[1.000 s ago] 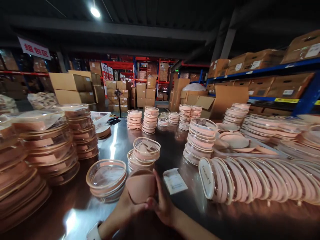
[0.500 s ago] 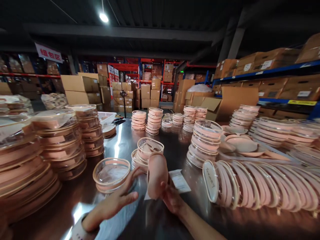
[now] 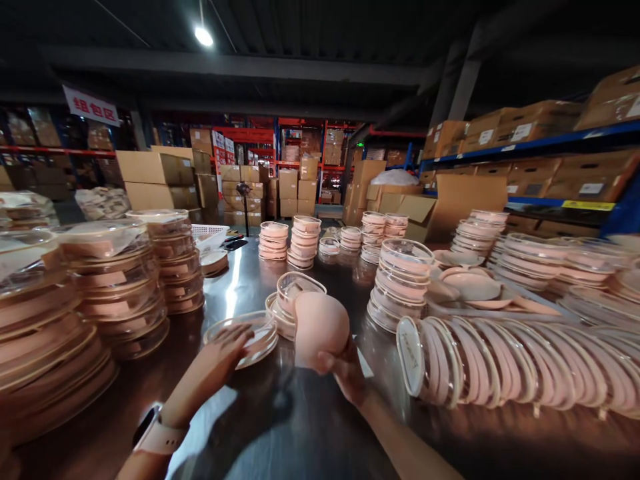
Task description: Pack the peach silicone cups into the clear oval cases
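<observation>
Above the dark, glossy counter [image 3: 305, 430], from where I am standing, a person's right hand [image 3: 347, 377] is holding up a domed beige pad [image 3: 323, 323]. That hand's grip is closing firmly on the pad's lower right edge, its thumb pressing on the near face. The pad is facing the person with its rounded side and is partly hiding a short pile of clear-lidded packs [image 3: 287, 313] just behind it. A white slip [image 3: 365, 360] is showing beside the right hand, its remainder being hidden. The left hand [image 3: 223, 353], which is wearing a pale-banded watch [image 3: 161, 437] at the wrist, is extending over a round clear pack [image 3: 264, 343]; its grip is lying loosely open, holding nothing that I am seeing, and I cannot tell whether its fingers are touching the rim. To the right, a row of packs [image 3: 500, 363] is standing on edge, and a taller stack [image 3: 401, 280] is rising just behind its near end. Filled packs [image 3: 115, 297] are standing in tall columns at the left. Farther back, a white basket [image 3: 210, 235] is sitting near the counter's far edge, and cardboard boxes [image 3: 155, 173] are standing beyond.
</observation>
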`<state>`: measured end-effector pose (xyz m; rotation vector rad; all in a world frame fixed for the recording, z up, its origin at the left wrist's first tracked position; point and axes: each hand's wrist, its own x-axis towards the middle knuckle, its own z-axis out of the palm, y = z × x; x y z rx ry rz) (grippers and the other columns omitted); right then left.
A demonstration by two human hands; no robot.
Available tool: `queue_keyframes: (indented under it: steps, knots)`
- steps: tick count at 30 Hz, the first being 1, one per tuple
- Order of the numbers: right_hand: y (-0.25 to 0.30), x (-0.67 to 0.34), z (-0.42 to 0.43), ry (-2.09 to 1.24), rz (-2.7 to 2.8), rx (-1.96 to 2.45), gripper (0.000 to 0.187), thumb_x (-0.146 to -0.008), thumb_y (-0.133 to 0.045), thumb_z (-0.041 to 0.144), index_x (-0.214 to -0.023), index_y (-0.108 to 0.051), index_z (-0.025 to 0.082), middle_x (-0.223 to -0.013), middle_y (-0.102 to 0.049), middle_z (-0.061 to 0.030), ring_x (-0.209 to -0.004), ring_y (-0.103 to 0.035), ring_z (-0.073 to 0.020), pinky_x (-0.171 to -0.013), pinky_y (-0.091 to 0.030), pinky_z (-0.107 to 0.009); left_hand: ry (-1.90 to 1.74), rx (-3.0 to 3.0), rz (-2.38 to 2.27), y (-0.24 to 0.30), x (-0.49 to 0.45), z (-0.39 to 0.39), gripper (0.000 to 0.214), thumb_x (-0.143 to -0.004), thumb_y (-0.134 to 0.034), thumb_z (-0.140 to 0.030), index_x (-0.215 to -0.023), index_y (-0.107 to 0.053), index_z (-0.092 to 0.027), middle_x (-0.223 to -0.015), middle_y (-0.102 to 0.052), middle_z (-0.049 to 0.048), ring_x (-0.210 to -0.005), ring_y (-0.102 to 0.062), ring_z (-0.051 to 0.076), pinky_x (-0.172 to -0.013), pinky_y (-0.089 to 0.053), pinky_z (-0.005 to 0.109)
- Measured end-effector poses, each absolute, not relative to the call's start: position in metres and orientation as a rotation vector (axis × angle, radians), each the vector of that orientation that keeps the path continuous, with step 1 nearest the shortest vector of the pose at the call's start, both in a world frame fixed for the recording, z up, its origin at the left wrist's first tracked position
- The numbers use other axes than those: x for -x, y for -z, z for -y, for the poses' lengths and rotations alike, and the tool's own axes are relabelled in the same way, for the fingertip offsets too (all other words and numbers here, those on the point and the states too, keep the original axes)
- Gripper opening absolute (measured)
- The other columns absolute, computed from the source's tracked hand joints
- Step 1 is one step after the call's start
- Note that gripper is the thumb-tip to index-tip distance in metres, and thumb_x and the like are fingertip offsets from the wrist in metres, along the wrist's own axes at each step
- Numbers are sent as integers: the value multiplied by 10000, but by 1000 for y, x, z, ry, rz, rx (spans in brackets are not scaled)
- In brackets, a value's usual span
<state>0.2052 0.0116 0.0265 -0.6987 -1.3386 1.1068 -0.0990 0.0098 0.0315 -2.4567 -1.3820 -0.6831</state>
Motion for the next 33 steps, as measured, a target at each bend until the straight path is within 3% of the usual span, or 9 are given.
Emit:
queue_keyframes:
  steps: [3,6,13,16,21,29,33]
  knots:
    - [-30,-223,-20,-478,1829,691,645,-739,-718,322,-1344,-509,246,-1305,-643,-128,-1174,-632,-320,-973,-541,-473,753,2386,1285,-40,91,-4,386,-932,-427,-99,-1086,-741,-263,-1432,-586,117,-1263,-580,289,-1039,-482,506]
    - [-28,-231,-26,-24,2173,541,668,-741,-649,194,-1383,-468,217,-1346,-614,-148,-1217,-607,-301,-994,-534,-469,818,2281,1277,-41,86,0,370,-928,-423,-100,-810,-754,-218,-1326,-645,135,-1185,-606,296,-1050,-455,551]
    - [-28,-229,-18,452,2222,442,479,-908,-576,185,-1373,-474,231,-1320,-619,-150,-1270,-564,-310,-970,-544,-510,1037,2083,1318,-34,79,0,285,-934,-509,-158,-838,-770,-219,-1152,-712,126,-1050,-652,292,-1076,-396,571]
    - [-33,-230,-15,469,2178,532,408,-938,-581,216,-1341,-527,254,-1352,-596,-131,-1303,-535,-316,-1014,-519,-514,913,2068,1420,-32,72,2,132,-881,-657,-232,-946,-772,-216,-1219,-690,160,-1116,-624,354,-1077,-321,676]
    - [-40,-221,-13,377,2273,496,440,-886,-627,252,-1314,-536,204,-1191,-624,-155,-1108,-592,-302,-895,-575,-476,687,2117,1498,-36,56,14,429,-732,-773,-137,-1152,-724,-209,-1337,-629,210,-1221,-549,450,-1064,-115,831]
    - [-32,-193,6,250,2415,488,484,-855,-597,186,-1331,-529,238,-1191,-625,-135,-1094,-603,-287,-886,-570,-445,695,2195,1386,-39,58,28,486,-788,-494,27,-1106,-752,-233,-1338,-643,163,-1232,-574,368,-1146,62,741]
    - [-28,-186,11,256,2368,597,533,-905,-478,73,-1412,-459,238,-1238,-614,-145,-1154,-583,-278,-947,-561,-443,666,2339,1339,-45,57,34,443,-758,-657,-90,-1144,-739,-293,-1325,-647,142,-1202,-572,378,-1145,27,736]
